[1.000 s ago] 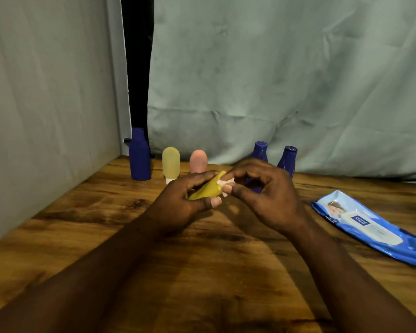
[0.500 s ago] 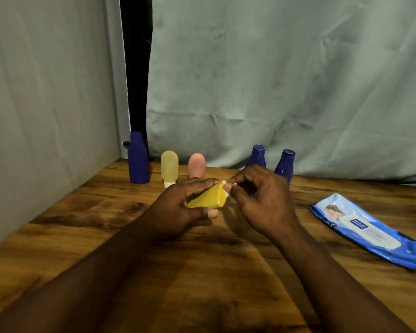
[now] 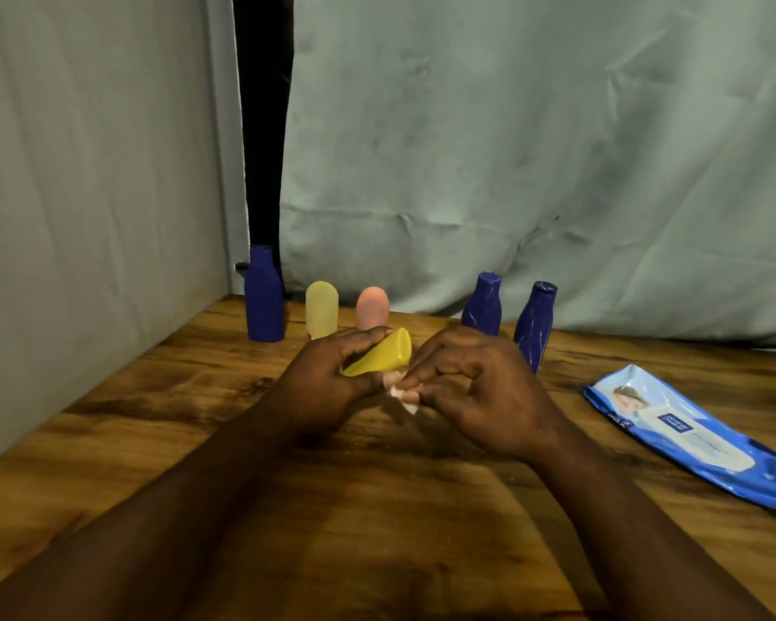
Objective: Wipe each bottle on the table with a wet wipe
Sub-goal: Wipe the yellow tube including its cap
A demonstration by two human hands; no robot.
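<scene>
Gripping yellow bottle (image 3: 379, 355) in left hand (image 3: 328, 387), pinching small wet wipe (image 3: 404, 396) in right hand (image 3: 480, 396), mid-frame. Risking a slip: slick bottle, scrap-sized wipe.

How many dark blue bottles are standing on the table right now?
3. One tall blue bottle stands at the back left by the wall; two slimmer blue bottles stand behind the right hand, which may hide more.
</scene>
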